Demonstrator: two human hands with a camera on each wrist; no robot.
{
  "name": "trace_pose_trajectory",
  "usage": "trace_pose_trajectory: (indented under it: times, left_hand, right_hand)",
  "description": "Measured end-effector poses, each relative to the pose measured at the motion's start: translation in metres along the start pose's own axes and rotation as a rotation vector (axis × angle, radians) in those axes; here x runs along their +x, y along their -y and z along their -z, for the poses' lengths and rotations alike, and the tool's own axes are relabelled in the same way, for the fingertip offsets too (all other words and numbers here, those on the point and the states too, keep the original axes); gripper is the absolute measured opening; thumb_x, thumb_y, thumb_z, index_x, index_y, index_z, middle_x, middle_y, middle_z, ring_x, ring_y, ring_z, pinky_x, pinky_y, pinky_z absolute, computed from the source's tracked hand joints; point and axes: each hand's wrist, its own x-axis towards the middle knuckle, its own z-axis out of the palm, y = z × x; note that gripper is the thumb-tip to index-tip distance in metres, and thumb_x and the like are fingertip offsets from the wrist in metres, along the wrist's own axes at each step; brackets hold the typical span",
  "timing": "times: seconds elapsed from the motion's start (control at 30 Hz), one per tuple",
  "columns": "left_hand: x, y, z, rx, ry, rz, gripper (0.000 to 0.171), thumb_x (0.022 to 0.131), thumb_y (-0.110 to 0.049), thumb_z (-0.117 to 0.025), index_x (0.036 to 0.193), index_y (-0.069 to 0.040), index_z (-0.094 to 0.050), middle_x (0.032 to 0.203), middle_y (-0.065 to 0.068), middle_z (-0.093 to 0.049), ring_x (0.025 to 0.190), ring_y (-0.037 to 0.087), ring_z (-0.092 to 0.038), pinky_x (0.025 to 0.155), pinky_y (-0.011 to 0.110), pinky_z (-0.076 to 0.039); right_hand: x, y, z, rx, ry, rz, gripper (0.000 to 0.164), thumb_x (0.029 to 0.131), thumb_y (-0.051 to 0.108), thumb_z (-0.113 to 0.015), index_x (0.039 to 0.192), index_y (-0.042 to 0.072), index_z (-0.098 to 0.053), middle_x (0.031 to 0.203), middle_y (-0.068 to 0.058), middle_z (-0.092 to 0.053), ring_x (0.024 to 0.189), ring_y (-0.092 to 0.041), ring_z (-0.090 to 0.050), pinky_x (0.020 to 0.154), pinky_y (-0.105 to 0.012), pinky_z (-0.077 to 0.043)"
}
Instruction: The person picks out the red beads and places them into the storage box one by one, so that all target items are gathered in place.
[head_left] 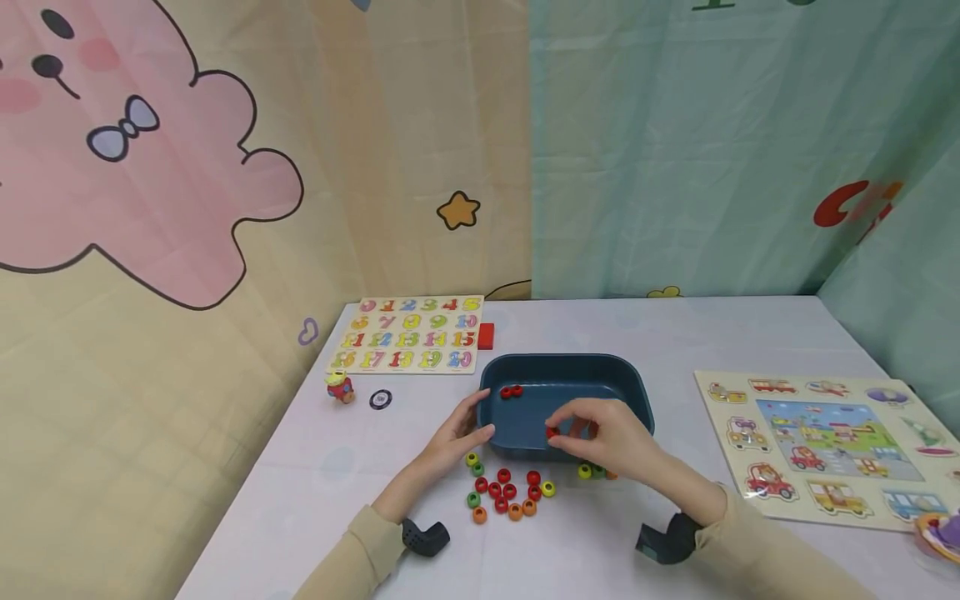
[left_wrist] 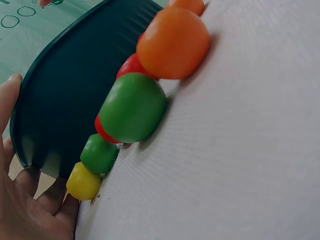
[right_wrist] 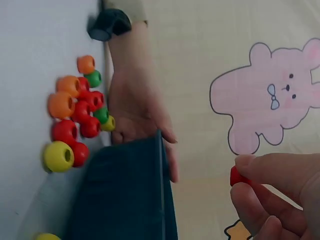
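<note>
A dark blue plastic tray [head_left: 566,362] with rounded corners stands mid-table, two red beads [head_left: 512,391] lying inside at its left. My left hand [head_left: 453,433] holds the tray's near left corner, thumb and fingers at the rim and outer wall. Between thumb and fingertips, my right hand [head_left: 611,437] pinches a red bead [right_wrist: 237,177] over the near right part of the tray. In front of the tray lie several loose beads: red [head_left: 504,476], orange [head_left: 479,515], green [head_left: 473,499] and yellow [head_left: 548,489]. More beads, including a yellow one [head_left: 584,472], sit partly hidden below my right hand.
A number puzzle board [head_left: 408,335] lies at the back left, a red block [head_left: 486,336] beside it. Nearer are a small toy figure [head_left: 340,387] and a round black-and-white disc [head_left: 380,400]. A vehicle puzzle board [head_left: 832,450] and a purple-topped toy [head_left: 941,533] occupy the right.
</note>
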Motion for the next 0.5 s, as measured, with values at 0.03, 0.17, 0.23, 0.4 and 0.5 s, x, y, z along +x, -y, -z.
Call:
trace_pose_trajectory:
  times: [0.03, 0.17, 0.23, 0.4, 0.5]
  left_hand:
    - [0.0, 0.002, 0.0, 0.002, -0.001, -0.004, 0.059, 0.088, -0.027, -0.056, 0.14, -0.025, -0.026, 0.146, -0.002, -0.02, 0.132, 0.02, -0.02, 0.103, 0.038, -0.025]
    - [0.001, 0.004, 0.001, 0.005, -0.003, 0.013, 0.059, 0.087, -0.03, -0.057, 0.139, -0.029, -0.027, 0.145, -0.005, -0.02, 0.132, 0.016, -0.02, 0.104, 0.035, -0.024]
    - [0.001, 0.003, 0.001, 0.004, 0.002, 0.023, 0.059, 0.088, -0.028, -0.056, 0.139, -0.028, -0.027, 0.146, -0.003, -0.018, 0.132, 0.017, -0.019, 0.104, 0.036, -0.023]
    - [-0.003, -0.011, 0.001, -0.003, 0.025, 0.034, 0.06, 0.089, -0.025, -0.054, 0.141, -0.021, -0.024, 0.147, 0.003, -0.016, 0.133, 0.023, -0.017, 0.104, 0.039, -0.022]
    - [-0.006, -0.022, -0.001, 0.003, 0.031, 0.036, 0.06, 0.09, -0.025, -0.054, 0.141, -0.018, -0.023, 0.147, 0.005, -0.016, 0.132, 0.024, -0.018, 0.104, 0.04, -0.023]
  right_hand:
    - [0.007, -0.002, 0.003, 0.002, 0.004, -0.002, 0.018, 0.075, 0.024, -0.072, 0.091, 0.019, -0.066, 0.08, 0.014, -0.062, 0.061, 0.0, -0.052, 0.049, -0.019, -0.045]
    - [0.038, -0.014, 0.009, 0.044, 0.036, -0.05, 0.018, 0.076, 0.026, -0.071, 0.092, 0.02, -0.066, 0.082, 0.013, -0.062, 0.063, -0.004, -0.053, 0.051, -0.022, -0.046]
    - [0.051, -0.022, 0.009, 0.076, 0.058, -0.086, 0.018, 0.077, 0.026, -0.07, 0.093, 0.02, -0.066, 0.083, 0.011, -0.062, 0.064, -0.006, -0.055, 0.052, -0.024, -0.048]
    - [0.08, -0.043, 0.002, 0.091, 0.15, -0.161, 0.023, 0.077, 0.022, -0.071, 0.097, 0.014, -0.066, 0.088, 0.005, -0.064, 0.067, -0.009, -0.058, 0.06, -0.024, -0.051]
    - [0.093, -0.054, -0.006, 0.049, 0.216, -0.189, 0.026, 0.076, 0.018, -0.071, 0.099, 0.008, -0.066, 0.089, 0.003, -0.064, 0.07, -0.009, -0.058, 0.064, -0.023, -0.051]
